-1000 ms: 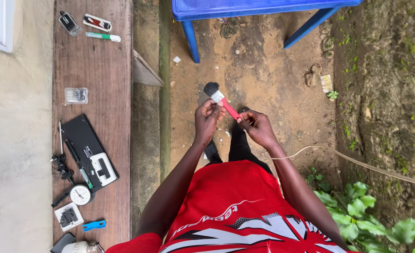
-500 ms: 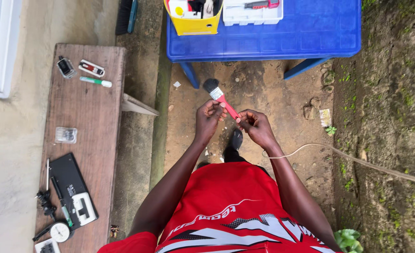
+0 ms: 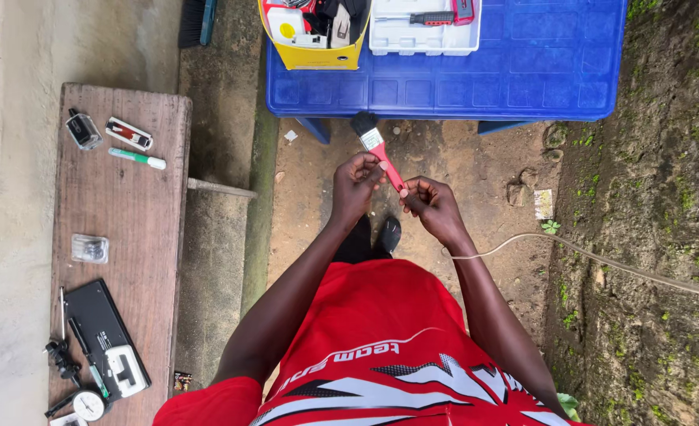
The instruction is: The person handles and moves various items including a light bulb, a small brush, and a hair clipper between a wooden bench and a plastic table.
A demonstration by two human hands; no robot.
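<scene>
Head view shows both hands, left hand [image 3: 355, 183] and right hand [image 3: 432, 207], pinching a red-handled brush [image 3: 379, 150] by fingertips; such light grips could let it drop onto the dirt ground [image 3: 444, 150].

Open ground lies below both hands; the blue table [image 3: 523, 79] blocks ahead, the wooden bench [image 3: 128, 205] left.

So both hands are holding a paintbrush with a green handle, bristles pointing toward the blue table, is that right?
Not quite: the handle is red, not green. The head view shows the left hand and right hand holding the paintbrush by its red handle, with the dark bristles pointing toward the blue table, as you said.
</scene>
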